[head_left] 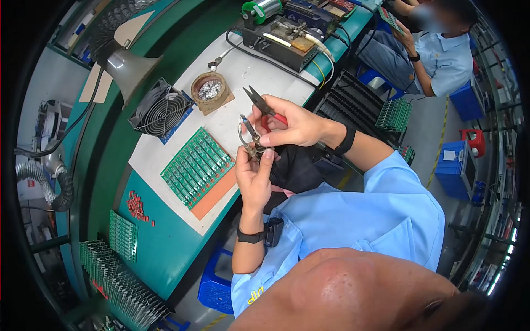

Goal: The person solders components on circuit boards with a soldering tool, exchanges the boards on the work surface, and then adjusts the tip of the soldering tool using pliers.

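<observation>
My left hand (255, 179) is closed around what looks like a soldering iron (251, 129), its thin tip pointing up and away from me. A bent metal piece runs beside the tip. The grip end is hidden by my fingers. My right hand (298, 124) holds needle-nose pliers (257, 101) with red handles, jaws slightly apart and clear of the iron. Thumb and fingers of the same hand also touch the iron's shaft. Below and left of both hands lies a green panel of circuit boards (197, 168) on a brown sheet (215, 193).
Behind the hands stand a round solder pot (211, 91) and a black fan (161, 110). A soldering machine (287, 41) sits farther back. Red parts (137, 207) and racked boards (121, 281) are at left. A seated co-worker (441, 55) holds a board at upper right.
</observation>
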Demonstrator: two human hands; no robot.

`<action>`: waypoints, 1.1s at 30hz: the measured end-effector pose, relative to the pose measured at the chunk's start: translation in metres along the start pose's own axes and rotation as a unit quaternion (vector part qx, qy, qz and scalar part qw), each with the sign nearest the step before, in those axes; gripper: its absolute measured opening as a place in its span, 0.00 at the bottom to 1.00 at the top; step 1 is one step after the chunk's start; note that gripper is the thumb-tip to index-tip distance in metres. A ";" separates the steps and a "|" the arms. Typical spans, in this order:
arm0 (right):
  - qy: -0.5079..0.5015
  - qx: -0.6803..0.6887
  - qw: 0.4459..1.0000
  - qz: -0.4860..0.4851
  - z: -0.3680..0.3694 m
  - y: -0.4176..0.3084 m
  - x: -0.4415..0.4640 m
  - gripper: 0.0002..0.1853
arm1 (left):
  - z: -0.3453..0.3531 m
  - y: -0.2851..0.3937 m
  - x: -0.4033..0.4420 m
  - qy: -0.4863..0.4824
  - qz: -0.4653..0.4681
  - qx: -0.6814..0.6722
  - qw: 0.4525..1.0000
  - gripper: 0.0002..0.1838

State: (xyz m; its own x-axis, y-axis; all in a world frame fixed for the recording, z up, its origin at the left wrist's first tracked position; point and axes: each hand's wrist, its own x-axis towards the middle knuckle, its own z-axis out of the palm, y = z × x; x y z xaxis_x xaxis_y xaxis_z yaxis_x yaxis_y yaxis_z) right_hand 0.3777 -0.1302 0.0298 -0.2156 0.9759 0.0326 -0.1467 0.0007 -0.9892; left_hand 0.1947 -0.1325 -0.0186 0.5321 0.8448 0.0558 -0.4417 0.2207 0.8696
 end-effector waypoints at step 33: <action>0.019 0.000 1.000 0.003 0.001 0.003 0.004 0.26 | -0.006 -0.001 0.000 0.004 -0.005 0.006 1.000 0.12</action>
State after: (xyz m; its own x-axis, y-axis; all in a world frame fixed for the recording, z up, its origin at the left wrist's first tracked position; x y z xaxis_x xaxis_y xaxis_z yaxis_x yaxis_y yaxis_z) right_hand 0.3755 -0.1267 0.0267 -0.1798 0.9835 0.0204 -0.1450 -0.0060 -0.9894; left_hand 0.1907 -0.1296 -0.0228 0.5301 0.8468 0.0437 -0.4276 0.2225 0.8761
